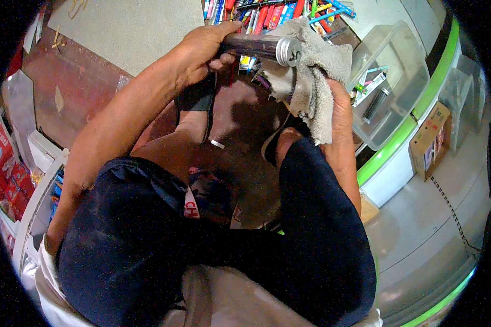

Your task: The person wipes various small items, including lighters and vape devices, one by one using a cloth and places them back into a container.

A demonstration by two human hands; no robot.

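Observation:
My left hand (202,51) is closed around a clear cylindrical container (253,47) with dark contents and a silver screw lid, marked with writing. The container lies on its side in the air, lid towards the right. A grey-white cloth (317,77) is bunched against the lid end and hangs down. My right hand is mostly hidden beneath this cloth, which is draped over it; only the wrist (339,96) shows. Beyond both hands lies a pile of pens and colourful packets (270,16), partly covered by the cloth and the container.
On the right stands a clear plastic bin (419,77) holding a dark-filled tube (375,105) and several pens. Past its green-edged neighbour is an open cardboard box (429,139). A grey board (135,32) lies at the upper left. A small white piece (217,144) lies on the floor between my feet.

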